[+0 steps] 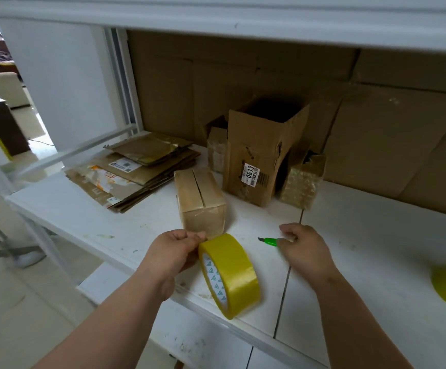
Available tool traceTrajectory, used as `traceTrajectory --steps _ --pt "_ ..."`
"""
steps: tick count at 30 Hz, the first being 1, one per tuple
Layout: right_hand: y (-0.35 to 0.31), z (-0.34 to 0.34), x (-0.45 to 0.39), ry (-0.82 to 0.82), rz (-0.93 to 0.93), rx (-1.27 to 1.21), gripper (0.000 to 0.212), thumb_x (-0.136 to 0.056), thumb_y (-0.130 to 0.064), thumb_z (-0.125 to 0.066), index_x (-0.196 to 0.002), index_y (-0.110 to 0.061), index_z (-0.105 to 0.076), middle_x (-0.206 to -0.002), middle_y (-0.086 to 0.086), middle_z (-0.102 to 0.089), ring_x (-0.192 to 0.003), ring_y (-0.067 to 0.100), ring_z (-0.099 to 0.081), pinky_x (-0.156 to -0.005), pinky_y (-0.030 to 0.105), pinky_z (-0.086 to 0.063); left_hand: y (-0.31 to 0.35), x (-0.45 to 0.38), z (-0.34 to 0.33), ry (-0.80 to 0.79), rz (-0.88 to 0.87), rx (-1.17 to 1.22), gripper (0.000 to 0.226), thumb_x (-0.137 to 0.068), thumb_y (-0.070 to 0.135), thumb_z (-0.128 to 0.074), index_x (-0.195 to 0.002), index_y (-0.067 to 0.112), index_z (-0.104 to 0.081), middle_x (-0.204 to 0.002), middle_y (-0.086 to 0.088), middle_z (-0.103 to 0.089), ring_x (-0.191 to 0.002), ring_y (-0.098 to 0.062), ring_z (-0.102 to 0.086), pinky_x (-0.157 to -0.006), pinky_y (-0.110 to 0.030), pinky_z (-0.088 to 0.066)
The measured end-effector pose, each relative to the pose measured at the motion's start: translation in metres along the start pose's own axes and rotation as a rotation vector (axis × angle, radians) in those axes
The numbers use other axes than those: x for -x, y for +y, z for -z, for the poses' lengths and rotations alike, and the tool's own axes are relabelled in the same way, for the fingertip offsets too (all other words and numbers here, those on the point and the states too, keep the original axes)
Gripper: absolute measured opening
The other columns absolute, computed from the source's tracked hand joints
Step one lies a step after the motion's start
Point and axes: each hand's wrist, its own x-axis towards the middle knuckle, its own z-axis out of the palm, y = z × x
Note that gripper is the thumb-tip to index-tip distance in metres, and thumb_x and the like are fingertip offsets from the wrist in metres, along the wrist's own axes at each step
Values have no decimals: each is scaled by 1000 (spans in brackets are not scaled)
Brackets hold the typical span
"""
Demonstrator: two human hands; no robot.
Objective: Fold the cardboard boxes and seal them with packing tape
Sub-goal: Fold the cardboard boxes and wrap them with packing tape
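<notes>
Two hands worked at the white shelf [88, 217]: the left hand [175, 250] pinched the yellow tape roll [229, 274], the right hand [305, 249] gripped a green cutter [269, 241]. Just beyond stood a small taped box [201, 202], flattened cartons [134, 170] farther left.

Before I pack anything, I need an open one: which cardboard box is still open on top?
The tall box with the 0613 sticker; the smaller boxes are taped shut.

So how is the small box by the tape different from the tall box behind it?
The small box is closed, its flaps meeting at a seam on top; the tall box stands open. The small box is low and shows no label; the tall box is bigger and carries a white barcode sticker. Both are brown cardboard on the white table.
</notes>
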Motion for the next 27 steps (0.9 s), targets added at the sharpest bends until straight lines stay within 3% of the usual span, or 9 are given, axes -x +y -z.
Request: traceTrajectory --steps 1,3,7,12,15,19,21,25,27 --pt "6 -7 -2 -1 15 253 41 -93 -32 -58 -133 -34 -57 -135 -4 -54 -122 20 -50 -98 34 -39 0 1 0 -8 9 21 29 -90 21 -69 -62 21 -75 -90 -16 -75 -86 -26 -67 -82 -34 -55" --pt "17 -19 -6 -27 30 482 48 -94 -41 -53 -141 -40 -46 -140 -7 -46 -128 21 -42 -102 40 -33 1 3 -1 -39 38 72 23 -90 25 -69 -69 19 -74 -94 -14 -75 -90 -28 -70 -82 -33 -52" --pt "18 -25 -11 70 58 597 30 -96 -29 -47 -121 -40 -59 -111 -7 -53 -104 17 -51 -85 36 -32 1 2 -2 -59 84 142 10 -89 20 -69 -84 12 -71 -102 -17 -74 -102 -34 -70 -86 -37 -53" --pt "-11 -18 -9 53 221 286 23 -102 -25 -40 -118 -30 -55 -90 -7 -56 -84 19 -56 -78 34 -37 -1 2 -5 -13 93 156 13 -90 16 -68 -78 13 -72 -101 -19 -74 -100 -34 -68 -98 -44 -49" --pt "-42 -11 -1 -44 457 72 19 -101 -31 -47 -113 -38 -60 -85 -13 -63 -76 9 -57 -64 27 -43 -2 2 -6 32 84 141 29 -88 16 -71 -60 18 -72 -89 -18 -70 -88 -28 -62 -90 -40 -50" --pt "-68 -9 1 -161 557 93 24 -95 -32 -59 -115 -40 -70 -100 -19 -64 -89 1 -57 -72 16 -43 -2 1 -6 63 65 146 37 -88 16 -72 -51 21 -71 -76 -11 -69 -71 -19 -64 -73 -31 -54" --pt "-77 -9 -3 -183 561 126 24 -94 -34 -62 -114 -41 -71 -93 -26 -62 -85 -3 -57 -68 11 -40 -1 1 -6 67 52 132 36 -88 17 -72 -53 21 -72 -75 -10 -70 -68 -17 -65 -73 -31 -56" --pt "-93 -7 -6 -223 541 229 21 -91 -36 -64 -110 -40 -73 -85 -18 -68 -73 2 -59 -64 25 -50 1 3 -7 56 37 113 34 -89 15 -70 -56 19 -74 -79 -12 -72 -76 -21 -65 -80 -35 -56" --pt "-99 -6 -7 -239 526 312 22 -90 -36 -64 -109 -41 -73 -87 -13 -71 -70 5 -60 -62 25 -49 1 3 -6 54 37 116 33 -89 13 -70 -57 18 -74 -80 -13 -72 -77 -22 -65 -82 -35 -56"
